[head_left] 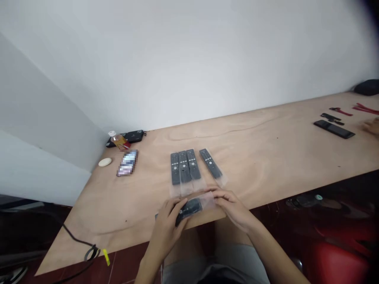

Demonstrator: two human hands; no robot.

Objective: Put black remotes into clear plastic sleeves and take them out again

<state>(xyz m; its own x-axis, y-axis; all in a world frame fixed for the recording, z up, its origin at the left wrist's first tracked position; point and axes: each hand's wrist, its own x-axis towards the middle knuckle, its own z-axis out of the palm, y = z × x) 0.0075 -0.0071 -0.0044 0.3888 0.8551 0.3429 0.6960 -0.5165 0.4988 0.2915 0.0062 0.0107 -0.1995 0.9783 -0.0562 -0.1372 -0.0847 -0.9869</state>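
Note:
Close to the table's front edge, my left hand [168, 221] is wrapped round a black remote control [192, 208] that is partly inside a clear plastic sleeve [208, 200]. Fingers of my right hand [229, 203] pinch the loose right end of that sleeve. Just beyond my hands, three dark remotes lie side by side in clear sleeves: a left one [175, 169], a middle one [185, 167] and a right one [193, 163]. A fourth sleeved remote [211, 162] lies slanted, a little apart to their right.
On the wooden table [251, 146], a phone [128, 162], a round white object [104, 162], a bottle [119, 141] and a black box [134, 136] stand left. At far right are a black phone [334, 129], straps [340, 111] and another person's hand [371, 126]. A cable [75, 238] hangs lower left.

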